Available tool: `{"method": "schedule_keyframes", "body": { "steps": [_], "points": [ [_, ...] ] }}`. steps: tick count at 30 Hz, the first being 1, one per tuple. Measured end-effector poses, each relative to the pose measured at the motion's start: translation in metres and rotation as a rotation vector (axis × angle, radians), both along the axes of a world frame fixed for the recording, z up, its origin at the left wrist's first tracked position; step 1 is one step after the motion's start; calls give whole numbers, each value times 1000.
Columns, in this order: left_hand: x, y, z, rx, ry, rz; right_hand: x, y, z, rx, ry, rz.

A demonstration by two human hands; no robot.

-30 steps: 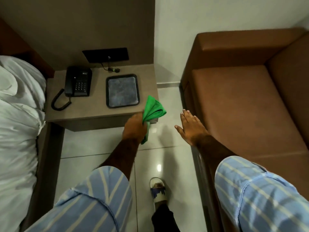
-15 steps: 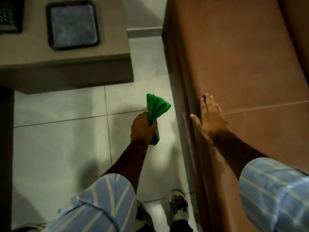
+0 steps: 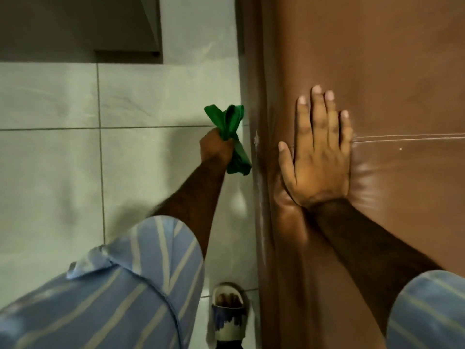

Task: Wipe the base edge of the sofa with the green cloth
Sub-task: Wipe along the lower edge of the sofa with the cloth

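Left hand (image 3: 216, 149) clenched round green cloth (image 3: 232, 138) beside sofa (image 3: 377, 71) front; right hand (image 3: 319, 152) flat, fingers spread, pressing seat.

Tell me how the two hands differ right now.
The left hand is closed in a fist around the green cloth; the right hand is open with nothing in it. The left hand is low beside the sofa's front, over the floor; the right hand lies flat on the sofa seat. Both arms wear striped sleeves.

Sofa (image 3: 377, 71) base edge seemingly out of sight.
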State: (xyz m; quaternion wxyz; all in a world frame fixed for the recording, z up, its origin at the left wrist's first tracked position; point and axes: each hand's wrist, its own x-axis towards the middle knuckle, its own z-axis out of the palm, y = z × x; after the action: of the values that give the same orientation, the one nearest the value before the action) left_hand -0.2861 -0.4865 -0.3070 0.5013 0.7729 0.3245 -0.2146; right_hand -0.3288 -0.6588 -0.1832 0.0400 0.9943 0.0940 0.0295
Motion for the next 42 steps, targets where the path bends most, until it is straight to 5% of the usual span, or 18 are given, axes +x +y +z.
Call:
{"method": "schedule_keyframes", "body": {
  "steps": [9, 14, 19, 24, 28, 31, 36, 42],
  "points": [
    [-48, -60, 4, -143, -152, 113, -1, -1, -6, 2, -25, -3],
    [-103, -58, -18, -136, 90, -81, -1, -3, -7, -15, -27, 1],
    [-35, -53, -46, -71, 217, -99, 0, -3, -10, -9, -36, -1],
    [9, -48, -31, -127, -15, 68, -1, -3, -11, -16, -50, 3],
    [-67, -68, -33, -241, -102, 192, -1, -2, -9, -1, -39, 1],
    [-142, -81, -18, -288, 7, 248, -3, -2, -9, -3, -49, 3],
    [-169, -72, -37, -165, 335, -82, -3, -2, -11, -13, -57, 11],
    [-82, -65, -26, -168, 72, 51, -3, 1, -9, -19, -81, 0]
  ]
}}
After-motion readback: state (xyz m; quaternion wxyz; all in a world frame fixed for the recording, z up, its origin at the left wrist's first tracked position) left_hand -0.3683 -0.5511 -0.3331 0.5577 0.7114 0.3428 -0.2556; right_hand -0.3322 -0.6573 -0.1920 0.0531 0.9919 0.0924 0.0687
